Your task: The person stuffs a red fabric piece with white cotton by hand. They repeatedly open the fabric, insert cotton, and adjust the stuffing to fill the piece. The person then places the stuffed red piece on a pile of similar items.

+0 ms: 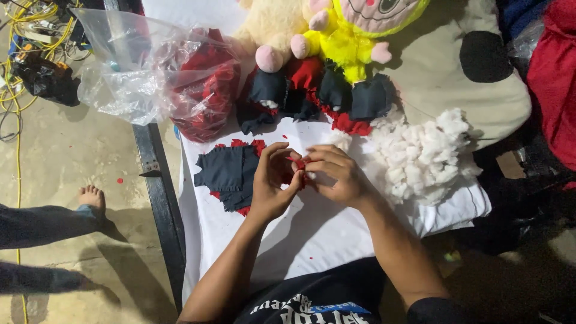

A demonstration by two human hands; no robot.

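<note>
My left hand (pixel 271 183) and my right hand (pixel 333 174) meet over a white cloth-covered table (pixel 324 234). Together they pinch a small red fabric piece (pixel 299 163) between the fingertips; most of it is hidden by the fingers. Just left of my left hand lies a flat stack of dark navy fabric pieces with red edges (pixel 227 174). A heap of white stuffing (pixel 423 153) sits right of my right hand.
Several small sewn navy-and-red pieces (pixel 324 96) lie beyond the hands, below a cream plush toy (pixel 273 30) and a yellow one (pixel 348 39). A clear plastic bag of red scraps (pixel 201 90) sits at the table's left edge. Another person's bare foot (pixel 91 198) rests on the floor at left.
</note>
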